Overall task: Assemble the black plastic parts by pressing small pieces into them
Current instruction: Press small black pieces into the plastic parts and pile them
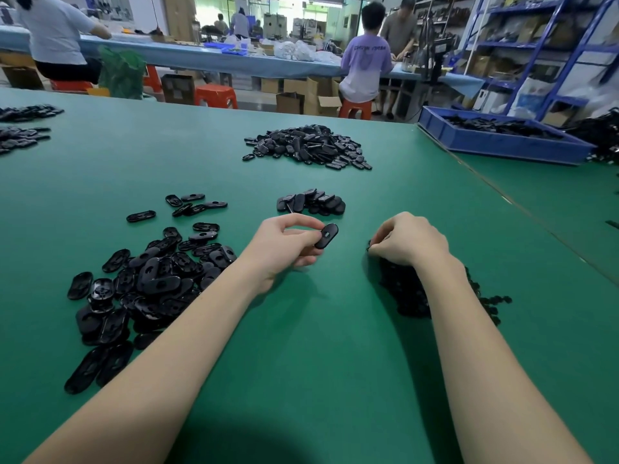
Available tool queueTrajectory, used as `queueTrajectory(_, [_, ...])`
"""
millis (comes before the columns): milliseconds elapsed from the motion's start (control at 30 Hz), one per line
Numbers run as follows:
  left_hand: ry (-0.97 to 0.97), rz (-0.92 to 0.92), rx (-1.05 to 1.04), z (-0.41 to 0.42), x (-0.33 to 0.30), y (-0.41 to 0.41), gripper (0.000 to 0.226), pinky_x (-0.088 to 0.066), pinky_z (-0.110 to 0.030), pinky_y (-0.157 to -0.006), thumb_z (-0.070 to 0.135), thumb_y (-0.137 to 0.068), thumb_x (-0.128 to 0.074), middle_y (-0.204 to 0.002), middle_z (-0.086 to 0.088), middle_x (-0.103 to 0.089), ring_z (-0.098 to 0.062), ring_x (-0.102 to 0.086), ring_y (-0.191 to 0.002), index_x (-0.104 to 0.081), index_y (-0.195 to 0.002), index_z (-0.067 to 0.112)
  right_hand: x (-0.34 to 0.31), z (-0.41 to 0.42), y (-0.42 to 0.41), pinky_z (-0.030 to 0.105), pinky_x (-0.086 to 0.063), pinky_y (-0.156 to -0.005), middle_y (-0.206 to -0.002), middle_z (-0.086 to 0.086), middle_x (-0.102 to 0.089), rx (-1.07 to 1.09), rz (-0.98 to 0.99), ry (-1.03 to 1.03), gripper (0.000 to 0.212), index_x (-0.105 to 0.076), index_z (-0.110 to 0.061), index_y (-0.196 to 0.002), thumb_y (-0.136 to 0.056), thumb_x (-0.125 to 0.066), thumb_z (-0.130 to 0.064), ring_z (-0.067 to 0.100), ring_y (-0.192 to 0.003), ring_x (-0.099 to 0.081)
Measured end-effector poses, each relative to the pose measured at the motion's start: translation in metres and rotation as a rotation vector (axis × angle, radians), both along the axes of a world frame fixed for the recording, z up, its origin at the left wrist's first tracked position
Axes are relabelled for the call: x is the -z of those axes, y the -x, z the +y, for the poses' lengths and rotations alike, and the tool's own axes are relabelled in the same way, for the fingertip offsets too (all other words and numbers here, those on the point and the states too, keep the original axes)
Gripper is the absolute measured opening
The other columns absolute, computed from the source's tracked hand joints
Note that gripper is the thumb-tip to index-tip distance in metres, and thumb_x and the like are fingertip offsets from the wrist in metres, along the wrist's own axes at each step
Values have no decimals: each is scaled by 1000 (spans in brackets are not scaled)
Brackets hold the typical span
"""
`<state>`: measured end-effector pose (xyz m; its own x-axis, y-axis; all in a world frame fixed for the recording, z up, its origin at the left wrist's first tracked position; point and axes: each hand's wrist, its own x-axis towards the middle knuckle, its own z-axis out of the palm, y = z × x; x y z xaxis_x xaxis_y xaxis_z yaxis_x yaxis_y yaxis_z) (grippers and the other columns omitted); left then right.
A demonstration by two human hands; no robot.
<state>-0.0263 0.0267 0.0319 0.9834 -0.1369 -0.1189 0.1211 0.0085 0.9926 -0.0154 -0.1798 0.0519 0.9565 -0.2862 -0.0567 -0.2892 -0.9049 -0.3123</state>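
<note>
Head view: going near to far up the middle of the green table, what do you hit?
Left hand holding a black oval plastic part → small cluster of black oval parts → large heap of black oval parts → orange plastic stool.

I'm seeing my left hand (288, 244) and right hand (407, 241) showing bare, forearms sleeveless, wearing no gloves.

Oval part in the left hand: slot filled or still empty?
Looks empty, not certain. The oval black part, pinched in the left hand, shows a pale open slot. The right hand is curled at the small-pieces pile; its grip contents are hidden.
</note>
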Motion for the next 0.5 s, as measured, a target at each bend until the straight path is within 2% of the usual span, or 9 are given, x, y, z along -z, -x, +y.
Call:
queueTrajectory(167, [2, 4, -9, 1, 1, -1, 11, -60, -22, -64, 4, -95, -63, -90, -12, -73, -14, -71, -68, -71, -99, 10, 1, 1, 1, 32, -49, -81, -100, -4, -73, -30, -36, -22, 5, -74, -30, -88, -84, -72, -28, 24, -97, -65])
queueTrajectory(233, [1, 4, -15, 0, 2, -1, 12, -59, -20, -64, 2, -95, -63, -85, -10, -72, -12, -69, -64, -72, -98, 10, 0, 0, -1, 30, -54, -79, -89, -10, -74, -87, -101, -155, 2, -73, -28, -84, -84, -71, -27, 16, -91, -67])
queueTrajectory(267, [6, 4, -15, 0, 2, -1, 13, -59, -19, -66, 1, -94, -63, -85, -10, -71, -13, -68, -64, -72, -98, 9, -1, 1, -2, 25, -53, -72, -82, -14, -73, -124, -137, -255, 2, -73, -28, -83, -84, -71, -27, 10, -83, -66])
queueTrajectory(333, [0, -1, -9, 0, 2, -2, 14, -59, -20, -73, 0, -92, -66, -89, -11, -71, -16, -68, -70, -73, -98, 10, -4, 5, 0, 18, -44, -56, -70, -16, -71, -207, -178, -462, 2, -71, -27, -85, -85, -73, -27, 4, -61, -58])
queueTrajectory(367, [-11, -7, -4, 0, 2, -1, 12, -59, -22, -77, 2, -91, -69, -91, -12, -72, -17, -68, -73, -74, -98, 11, -5, 8, 0, 17, -41, -53, -68, -16, -69, -248, -186, -539, 3, -70, -26, -87, -86, -73, -26, 5, -56, -52])
queueTrajectory(433, [-32, -19, -1, 0, 2, 0, 15, -58, -24, -80, 6, -88, -73, -92, -12, -73, -17, -67, -74, -74, -102, 9, -7, 14, 1, 19, -40, -53, -68, -14, -67, -316, -201, -631, 3, -70, -24, -89, -88, -73, -22, 9, -58, -47])
queueTrajectory(500, [-41, -28, -4, 1, 1, 0, 18, -57, -20, -73, 2, -89, -71, -91, -13, -73, -15, -67, -71, -73, -106, 8, -8, 19, 1, 17, -39, -51, -70, -14, -66, -357, -212, -660, 4, -72, -23, -89, -88, -73, -19, 10, -59, -47])
